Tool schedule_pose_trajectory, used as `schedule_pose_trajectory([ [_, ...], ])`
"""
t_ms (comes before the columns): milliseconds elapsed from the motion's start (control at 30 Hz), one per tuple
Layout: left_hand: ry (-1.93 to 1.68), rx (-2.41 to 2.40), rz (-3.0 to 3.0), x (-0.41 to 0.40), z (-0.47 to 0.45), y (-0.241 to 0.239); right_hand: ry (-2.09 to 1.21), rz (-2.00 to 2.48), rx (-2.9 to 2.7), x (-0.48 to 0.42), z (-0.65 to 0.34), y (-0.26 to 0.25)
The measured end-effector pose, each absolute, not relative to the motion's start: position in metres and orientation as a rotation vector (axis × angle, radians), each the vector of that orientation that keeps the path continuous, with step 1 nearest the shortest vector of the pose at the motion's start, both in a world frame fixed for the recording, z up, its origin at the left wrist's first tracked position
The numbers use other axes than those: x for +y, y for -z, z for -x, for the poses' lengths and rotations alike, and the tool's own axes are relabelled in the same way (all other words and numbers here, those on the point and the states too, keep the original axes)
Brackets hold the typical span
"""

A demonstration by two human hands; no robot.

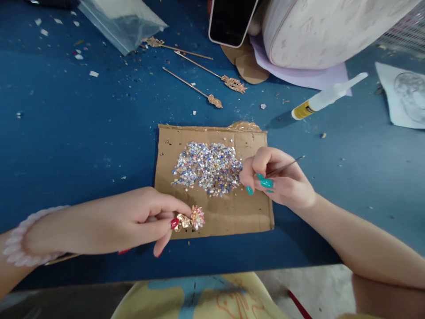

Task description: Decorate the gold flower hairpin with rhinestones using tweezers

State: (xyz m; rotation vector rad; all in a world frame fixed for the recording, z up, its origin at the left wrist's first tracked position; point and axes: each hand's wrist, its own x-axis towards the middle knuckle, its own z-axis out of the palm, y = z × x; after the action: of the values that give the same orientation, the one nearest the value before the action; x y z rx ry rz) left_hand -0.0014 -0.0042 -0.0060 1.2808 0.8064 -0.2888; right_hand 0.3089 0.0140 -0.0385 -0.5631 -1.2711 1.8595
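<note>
My left hand (133, 221), with red nails and a beaded bracelet at the wrist, pinches a gold hairpin by its ornate head. The hairpin's pink jewelled flower (198, 217) sticks out past the fingertips, over the front of a cardboard sheet (212, 217). Its gold stick shows below the wrist. At the right edge of a pile of small glittering rhinestones (209, 168), my right hand (279, 179), with green nails, is closed around a thin metal tool (288, 165). One end of that tool points up to the right; the other is hidden by the fingers.
Three gold hairpins (215, 101) lie behind the cardboard. A glue bottle (303, 108) stands at the right, near a printed sheet (405, 97). Farther back are a phone (232, 20), a pale pouch (318, 35) and a clear plastic bag (122, 22).
</note>
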Motion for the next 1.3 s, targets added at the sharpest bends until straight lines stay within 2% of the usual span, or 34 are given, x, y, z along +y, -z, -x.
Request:
schedule_pose_trajectory([
  [667, 0.286, 0.890, -1.226, -0.004, -0.008, -0.009, -1.835, 0.557, -1.321, 0.016, -0.309, 0.040],
  [1300, 0.251, 0.828, -1.317, -0.005, -0.004, -0.001, -1.814, 0.663, -1.263, 0.014, -0.310, 0.031],
])
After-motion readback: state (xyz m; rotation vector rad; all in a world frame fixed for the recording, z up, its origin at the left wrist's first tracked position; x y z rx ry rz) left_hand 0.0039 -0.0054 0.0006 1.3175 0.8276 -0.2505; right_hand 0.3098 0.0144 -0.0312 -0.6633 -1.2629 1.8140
